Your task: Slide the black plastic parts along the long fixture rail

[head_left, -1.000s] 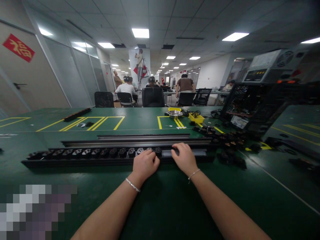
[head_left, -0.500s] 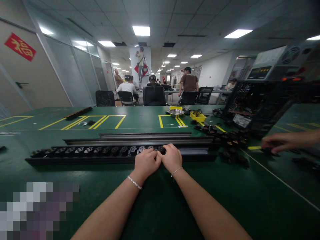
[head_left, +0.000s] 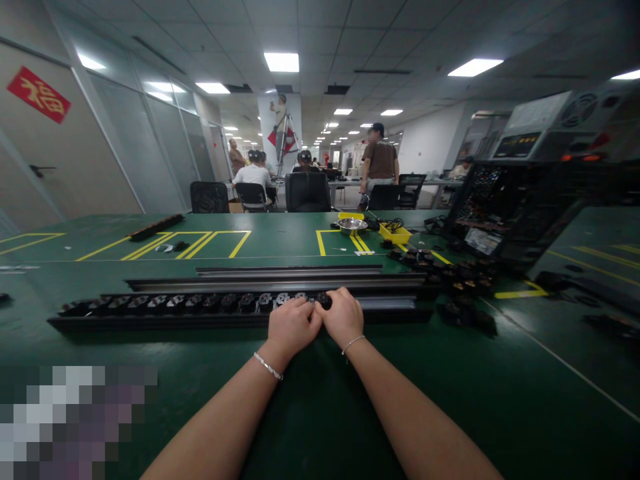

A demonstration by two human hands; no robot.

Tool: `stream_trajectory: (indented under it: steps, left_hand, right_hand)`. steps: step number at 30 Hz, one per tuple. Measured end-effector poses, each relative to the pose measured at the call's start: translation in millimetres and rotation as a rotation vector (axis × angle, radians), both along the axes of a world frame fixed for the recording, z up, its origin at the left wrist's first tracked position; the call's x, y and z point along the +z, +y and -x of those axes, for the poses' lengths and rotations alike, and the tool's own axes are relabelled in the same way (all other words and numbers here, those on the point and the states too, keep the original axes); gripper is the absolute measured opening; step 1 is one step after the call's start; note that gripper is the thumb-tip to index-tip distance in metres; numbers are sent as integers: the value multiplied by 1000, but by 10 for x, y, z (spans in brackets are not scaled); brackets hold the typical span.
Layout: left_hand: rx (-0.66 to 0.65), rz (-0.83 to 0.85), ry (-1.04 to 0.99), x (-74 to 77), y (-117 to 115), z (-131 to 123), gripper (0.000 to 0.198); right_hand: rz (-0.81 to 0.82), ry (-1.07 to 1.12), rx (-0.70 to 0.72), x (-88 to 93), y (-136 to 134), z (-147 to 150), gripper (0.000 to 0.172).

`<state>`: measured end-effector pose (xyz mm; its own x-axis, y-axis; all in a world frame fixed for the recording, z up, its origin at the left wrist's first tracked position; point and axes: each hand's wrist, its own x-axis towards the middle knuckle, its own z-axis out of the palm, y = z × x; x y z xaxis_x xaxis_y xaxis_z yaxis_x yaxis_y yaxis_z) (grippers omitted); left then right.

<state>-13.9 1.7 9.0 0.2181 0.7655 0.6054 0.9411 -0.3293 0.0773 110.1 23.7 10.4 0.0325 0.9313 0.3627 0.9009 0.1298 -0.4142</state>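
Note:
A long black rail (head_left: 150, 325) lies across the green table in front of me, with a row of black modules (head_left: 205, 303) seated along its channel. My left hand (head_left: 293, 325) and my right hand (head_left: 345, 320) meet over the rail, right of the row's middle. Curled fingers of both hands press on one small black module (head_left: 324, 300) in the channel. My thumbs are close together, and much of that module is hidden. To the right of my right hand, the channel (head_left: 395, 303) shows bare metal.
More black rails (head_left: 280, 284) lie just behind. A pile of loose black parts (head_left: 465, 277) sits to the right, near an open computer case (head_left: 500, 207). Farther back are a metal bowl (head_left: 352, 227) and a yellow tray (head_left: 395, 233). Another dark strip (head_left: 157, 227) lies at back left.
Another person's hand at the right has left the view. My own hands hold almost the same place on the module. A standing person in the background has turned.

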Motion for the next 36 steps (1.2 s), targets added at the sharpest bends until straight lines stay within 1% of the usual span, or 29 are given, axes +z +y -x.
stream_trajectory:
  steps: [5,15,27,31,36]
  left_hand:
    - [-10,-4,21,5,-5,-4,33]
    - [-13,-6,17,30,-17,-15,34]
    - [-24,53,146,68,-58,-43,30]
    - [-69,94,196,30,-109,3,17]
    - [-124,142,195,-33,-160,77,21]
  right_hand:
    - [9,-4,-7,13,-11,8,28]
    - [-17,-2,-31,-25,6,14,27]
    - [-71,-12,-46,-58,19,-5,21]
    - [-74,-9,-59,-63,24,10,22]
    - [-70,-5,-67,-44,5,25,24]
